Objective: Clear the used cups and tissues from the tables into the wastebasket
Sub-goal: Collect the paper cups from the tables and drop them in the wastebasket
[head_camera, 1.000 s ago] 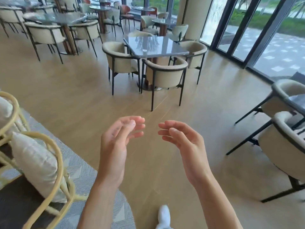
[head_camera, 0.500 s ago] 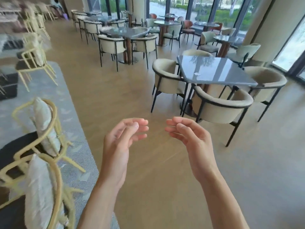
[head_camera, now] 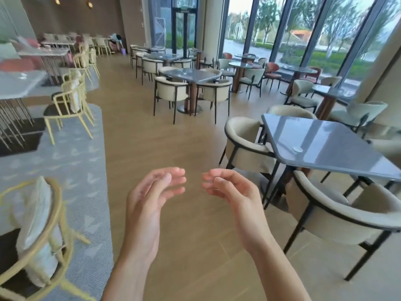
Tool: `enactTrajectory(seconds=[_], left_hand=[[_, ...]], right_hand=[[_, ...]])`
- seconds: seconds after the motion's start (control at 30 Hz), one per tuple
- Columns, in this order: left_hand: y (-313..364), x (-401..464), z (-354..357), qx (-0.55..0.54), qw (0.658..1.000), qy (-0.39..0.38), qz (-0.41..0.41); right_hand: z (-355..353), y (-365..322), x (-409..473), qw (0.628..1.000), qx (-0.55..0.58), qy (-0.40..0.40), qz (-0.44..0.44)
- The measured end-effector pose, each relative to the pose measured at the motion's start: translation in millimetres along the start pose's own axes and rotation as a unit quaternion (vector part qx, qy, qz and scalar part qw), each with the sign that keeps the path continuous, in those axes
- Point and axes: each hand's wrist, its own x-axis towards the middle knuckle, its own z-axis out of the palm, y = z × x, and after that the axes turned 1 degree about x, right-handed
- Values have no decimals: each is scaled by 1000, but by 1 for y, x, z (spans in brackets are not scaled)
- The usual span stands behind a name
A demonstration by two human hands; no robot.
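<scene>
Fingers loosely curled, empty, small pale crumpled tissue on grey table

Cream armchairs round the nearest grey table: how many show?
3: the near armchair at the front edge, the left armchair, and the far armchair behind the table. One more may sit off-frame right.

No text, label or sign can be read anywhere.

View has swung left; grey table now at right
</scene>
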Motion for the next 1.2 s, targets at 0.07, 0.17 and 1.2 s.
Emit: enactTrajectory(seconds=[0.07,0.17,1.2], left_hand=[[3,64,12,3,1000,-16,22],[12,155,29,27,998,-33,50],[-134,943,92,56,985,4,163]], right_hand=[[8,-10,62,1000,6,7,-18],[21,-27,148,998,19,8,-51],[155,36,977,986,35,-79,-141]])
